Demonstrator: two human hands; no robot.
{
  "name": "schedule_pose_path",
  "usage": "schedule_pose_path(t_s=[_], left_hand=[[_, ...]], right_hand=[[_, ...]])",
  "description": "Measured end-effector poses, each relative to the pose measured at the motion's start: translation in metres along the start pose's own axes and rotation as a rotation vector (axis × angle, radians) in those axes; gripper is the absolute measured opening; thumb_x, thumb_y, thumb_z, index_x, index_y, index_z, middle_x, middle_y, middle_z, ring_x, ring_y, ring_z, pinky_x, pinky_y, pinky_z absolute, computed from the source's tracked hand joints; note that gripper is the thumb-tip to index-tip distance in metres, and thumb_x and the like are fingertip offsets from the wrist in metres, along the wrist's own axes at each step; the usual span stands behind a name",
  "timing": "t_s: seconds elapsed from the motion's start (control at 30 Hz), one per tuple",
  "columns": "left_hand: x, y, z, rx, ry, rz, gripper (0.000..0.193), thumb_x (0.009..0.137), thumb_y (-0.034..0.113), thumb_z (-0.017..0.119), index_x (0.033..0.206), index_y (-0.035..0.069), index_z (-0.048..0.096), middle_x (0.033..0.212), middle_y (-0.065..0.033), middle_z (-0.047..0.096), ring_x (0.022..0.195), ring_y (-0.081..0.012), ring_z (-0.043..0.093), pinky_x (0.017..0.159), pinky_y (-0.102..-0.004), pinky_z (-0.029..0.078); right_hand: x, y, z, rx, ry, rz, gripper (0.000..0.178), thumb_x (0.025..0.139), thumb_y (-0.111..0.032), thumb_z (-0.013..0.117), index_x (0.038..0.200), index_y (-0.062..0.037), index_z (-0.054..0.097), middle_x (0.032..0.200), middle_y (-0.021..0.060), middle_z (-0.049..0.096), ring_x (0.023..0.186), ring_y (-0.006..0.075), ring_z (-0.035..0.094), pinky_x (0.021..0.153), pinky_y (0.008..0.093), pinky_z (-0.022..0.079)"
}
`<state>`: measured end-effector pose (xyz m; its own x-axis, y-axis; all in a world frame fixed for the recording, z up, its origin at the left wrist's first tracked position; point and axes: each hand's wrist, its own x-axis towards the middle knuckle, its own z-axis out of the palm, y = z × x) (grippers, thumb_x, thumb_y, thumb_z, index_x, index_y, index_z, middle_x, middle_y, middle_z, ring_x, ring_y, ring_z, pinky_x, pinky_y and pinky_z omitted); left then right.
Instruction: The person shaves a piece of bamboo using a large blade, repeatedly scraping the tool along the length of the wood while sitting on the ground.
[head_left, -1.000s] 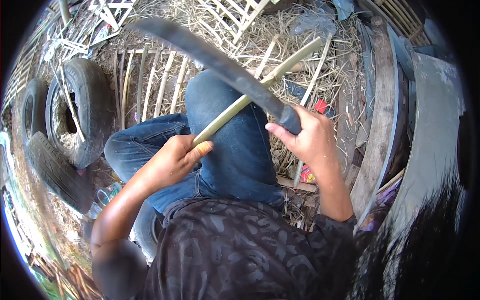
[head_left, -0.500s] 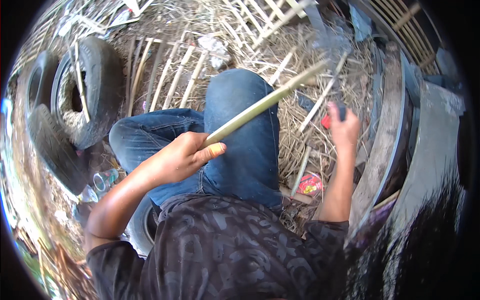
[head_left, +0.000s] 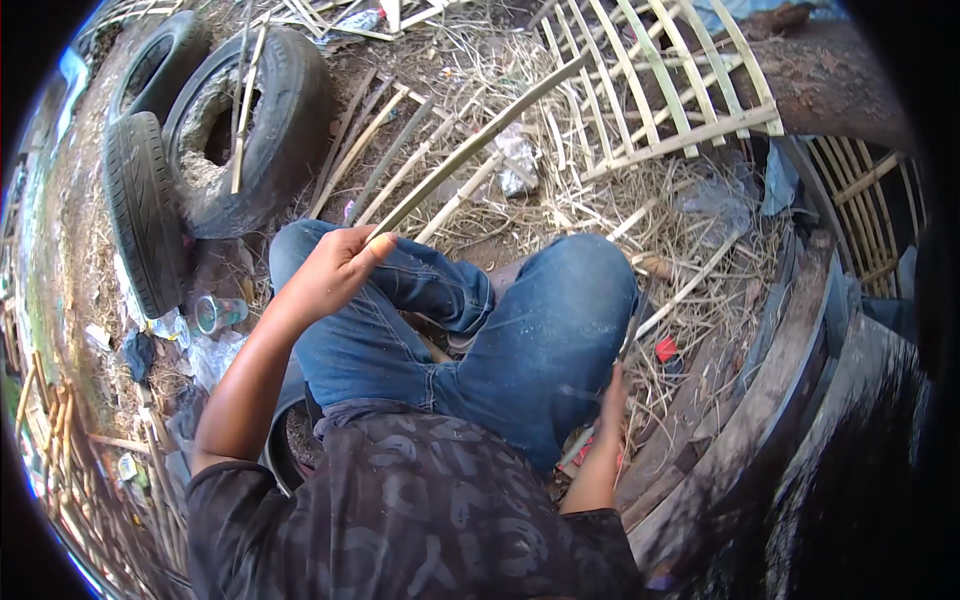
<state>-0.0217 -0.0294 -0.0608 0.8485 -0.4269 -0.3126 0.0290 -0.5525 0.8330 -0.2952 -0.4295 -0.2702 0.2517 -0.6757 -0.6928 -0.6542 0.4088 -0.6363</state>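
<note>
Now the left hand (head_left: 335, 272), left of centre in the frame, pinches the near end of a long, thin, pale bamboo strip (head_left: 480, 140) between thumb and curled fingers; the strip arcs smoothly toward the upper right, over dry straw and loose slats. Blue denim knees (head_left: 540, 330) fill the middle, rough and creased. The right hand (head_left: 612, 405) hangs low at the right of the knees, blurred, so its grip cannot be told. Two worn rubber tyres (head_left: 250, 120) crowd the upper left; a woven bamboo lattice (head_left: 680, 90) and curved planks (head_left: 780, 380) hem in the right edge, leaving open ground only above the knees. Half a second ago the right hand was raised by the strip; it has dropped, and the strip has swung upward.
</note>
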Motion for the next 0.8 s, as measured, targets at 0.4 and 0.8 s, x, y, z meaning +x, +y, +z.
schedule_pose_path(t_s=[0.4,0.8], left_hand=[[0.017,-0.010,-0.065,0.052,0.316,-0.022,0.052,0.089,0.047,0.062,0.060,0.006,0.049,0.051,0.0039,0.045,0.046,-0.0050,0.041,0.042,-0.0241,0.031],[0.016,0.011,-0.149,0.136,0.573,0.176,0.034,0.099,0.030,0.050,0.076,0.005,0.055,0.063,0.0101,0.039,0.057,0.0001,0.032,0.047,-0.0208,0.023]], right_hand=[[0.051,0.089,-0.029,-0.329,0.047,-0.058,0.043,0.088,-0.034,0.062,0.109,0.0039,0.060,0.094,0.0136,0.066,0.089,0.0186,0.064,0.078,0.0335,0.050],[0.058,0.002,-0.065,0.078,-0.155,-0.196,0.047,0.088,-0.033,0.062,0.116,0.0047,0.056,0.103,0.0156,0.065,0.094,0.0197,0.062,0.082,0.0347,0.050]])
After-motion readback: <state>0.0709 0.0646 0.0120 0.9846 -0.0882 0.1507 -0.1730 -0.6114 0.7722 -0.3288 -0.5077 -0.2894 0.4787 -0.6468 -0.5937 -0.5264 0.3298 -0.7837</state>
